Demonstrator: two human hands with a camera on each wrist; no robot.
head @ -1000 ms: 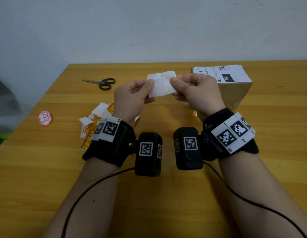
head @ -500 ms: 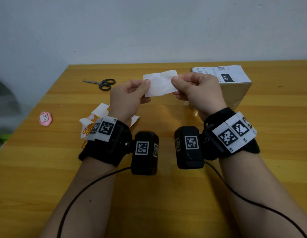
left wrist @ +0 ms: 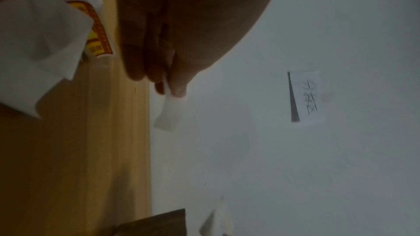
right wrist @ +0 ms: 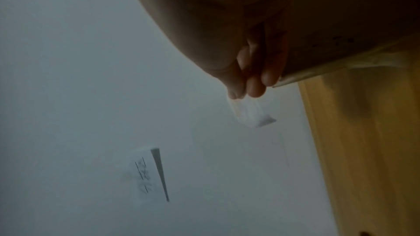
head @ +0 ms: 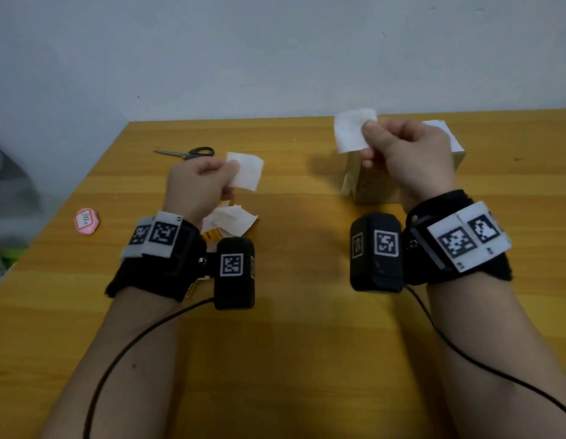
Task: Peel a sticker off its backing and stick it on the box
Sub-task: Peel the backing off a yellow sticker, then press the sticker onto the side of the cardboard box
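Observation:
The hands are apart, each pinching a white square piece. My left hand (head: 231,176) holds one white piece (head: 247,171) between thumb and fingers over the table's left middle; the same white piece (left wrist: 167,114) hangs from the left hand (left wrist: 170,91) in the left wrist view. My right hand (head: 368,136) pinches the other white piece (head: 351,132) just above the brown cardboard box (head: 370,185), which it partly hides. In the right wrist view that piece (right wrist: 250,112) sticks out beyond the right hand (right wrist: 243,94). Which piece is sticker and which is backing, I cannot tell.
A pile of white and yellow-red sticker papers (head: 228,221) lies under my left wrist. Black-handled scissors (head: 186,152) lie at the back left, and a pink oval item (head: 87,220) sits near the left table edge. A grey wall stands behind the table.
The single white sheet held between both hands has come apart into two pieces. My left hand moved down and left with one, my right hand moved right over the box with the other.

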